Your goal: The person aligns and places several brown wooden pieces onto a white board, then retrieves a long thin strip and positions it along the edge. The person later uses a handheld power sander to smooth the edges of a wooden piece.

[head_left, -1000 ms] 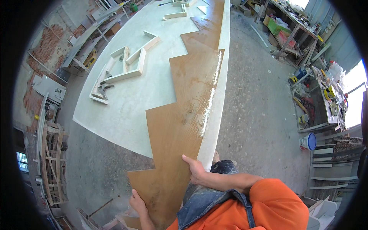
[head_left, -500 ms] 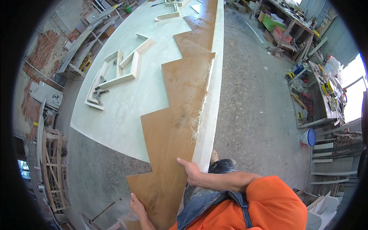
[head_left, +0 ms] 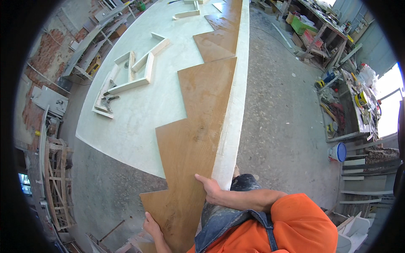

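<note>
A long brown plywood board (head_left: 198, 114) with a stepped, saw-tooth left edge lies along the right side of a big white table (head_left: 139, 130). Its near end hangs past the table's front edge. My right hand (head_left: 209, 188) grips the board's right edge close to the table's corner, thumb on top. My left hand (head_left: 151, 224) holds the board's lower left corner from below. A second brown stepped piece (head_left: 219, 36) continues farther up the table's right edge.
Pale wooden frame pieces (head_left: 137, 69) and a small dark tool (head_left: 110, 99) lie on the table's left part. A cluttered workbench (head_left: 354, 105) and a blue bucket (head_left: 338, 152) stand to the right across the concrete floor. A wooden rack (head_left: 57, 181) stands at left.
Both hands keep their hold on the board. The board's near end has shifted slightly left and the view has moved a little closer to the table.
</note>
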Motion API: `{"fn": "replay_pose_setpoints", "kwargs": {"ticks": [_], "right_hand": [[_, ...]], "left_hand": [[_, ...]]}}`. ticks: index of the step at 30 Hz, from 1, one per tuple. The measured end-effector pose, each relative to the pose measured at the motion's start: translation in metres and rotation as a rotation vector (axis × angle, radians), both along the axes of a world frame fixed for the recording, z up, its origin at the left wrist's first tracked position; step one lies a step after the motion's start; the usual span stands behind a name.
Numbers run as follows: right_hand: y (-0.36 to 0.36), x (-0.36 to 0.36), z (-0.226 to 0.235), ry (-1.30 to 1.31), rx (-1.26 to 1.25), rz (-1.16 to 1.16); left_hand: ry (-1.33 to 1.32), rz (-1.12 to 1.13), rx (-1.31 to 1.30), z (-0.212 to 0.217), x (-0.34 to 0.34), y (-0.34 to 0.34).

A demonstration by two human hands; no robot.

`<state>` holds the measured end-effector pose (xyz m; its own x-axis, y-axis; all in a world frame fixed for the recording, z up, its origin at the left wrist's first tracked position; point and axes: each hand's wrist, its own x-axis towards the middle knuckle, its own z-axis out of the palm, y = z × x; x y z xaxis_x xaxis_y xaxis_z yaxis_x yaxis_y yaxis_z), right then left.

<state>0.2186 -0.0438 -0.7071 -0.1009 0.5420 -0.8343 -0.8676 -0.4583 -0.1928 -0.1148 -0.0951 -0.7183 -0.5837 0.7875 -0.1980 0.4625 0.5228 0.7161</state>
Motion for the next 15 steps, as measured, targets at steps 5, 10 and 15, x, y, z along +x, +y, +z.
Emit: {"fn": "replay_pose_setpoints", "kwargs": {"ticks": [5,10,15], "right_hand": [[0.003,0.000,-0.003,-0.015,0.060,0.000],[0.007,0.001,0.001,-0.054,-0.004,0.059],[0.007,0.001,0.005,-0.057,-0.005,0.075]], "left_hand": [[-0.007,0.014,-0.007,-0.014,-0.014,0.003],[-0.063,-0.034,-0.101,0.006,-0.004,0.012],[-0.028,-0.010,-0.042,-0.004,-0.011,0.009]]}}
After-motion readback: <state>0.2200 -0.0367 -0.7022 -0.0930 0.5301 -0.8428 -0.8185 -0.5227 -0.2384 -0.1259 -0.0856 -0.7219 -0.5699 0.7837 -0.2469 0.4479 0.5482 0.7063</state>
